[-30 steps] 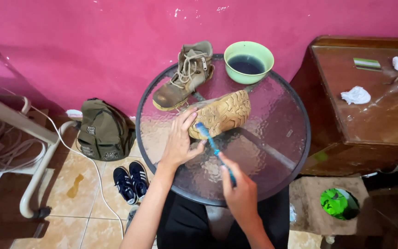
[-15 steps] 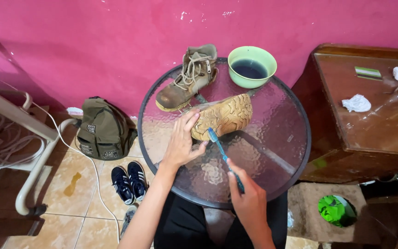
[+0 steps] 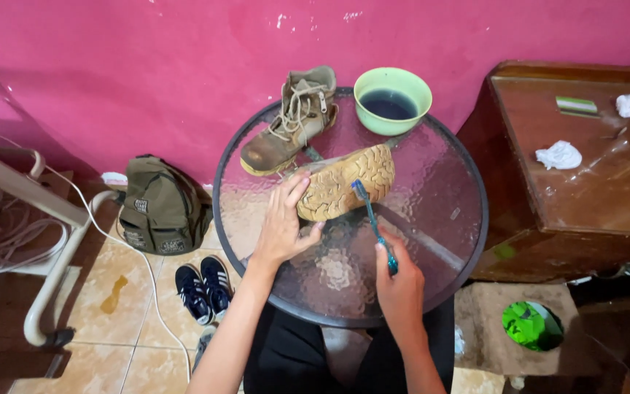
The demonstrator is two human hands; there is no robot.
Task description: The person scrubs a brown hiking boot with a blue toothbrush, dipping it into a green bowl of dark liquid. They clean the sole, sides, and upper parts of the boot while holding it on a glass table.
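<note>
- Right hand (image 3: 400,286) at the near edge of the round textured-glass table with a dark rim (image 3: 461,168), fingers closed around the handle end of a blue-handled toothbrush (image 3: 373,222).
- Brush runs up and away from that hand; its bristle head sits on the tan lugged sole of a brown boot lying on its side (image 3: 344,182), near the middle of the sole.
- Left hand (image 3: 284,222) just left of the brush, fingers spread and pressed over the toe end of that sole, thumb hooked under the near edge. Grip is a flat hold-down, not a closed fist.
- Tipped boot lies roughly mid-table, sole facing the camera, heel end pointing right and away.
- Person's dark trousers show under the glass at the near rim.
- Floor left of the table: pair of dark blue sneakers with white stripes (image 3: 205,288) on beige tiles, then an olive-green canvas backpack (image 3: 162,208) farther back against the wall, with a white cable (image 3: 129,237) running past it.
- Far left: white tube frame (image 3: 52,292) and a coil of pale cord.
- Back of table: 2nd brown lace-up boot standing upright (image 3: 289,120), toe pointing left, just behind the tipped one.
- Right of it, a light-green bowl of dark liquid (image 3: 392,101) at the far rim.
- Right side: brown wooden cabinet (image 3: 570,197) with 2 crumpled white tissues on top.
- Pink wall (image 3: 147,66) behind everything.
</note>
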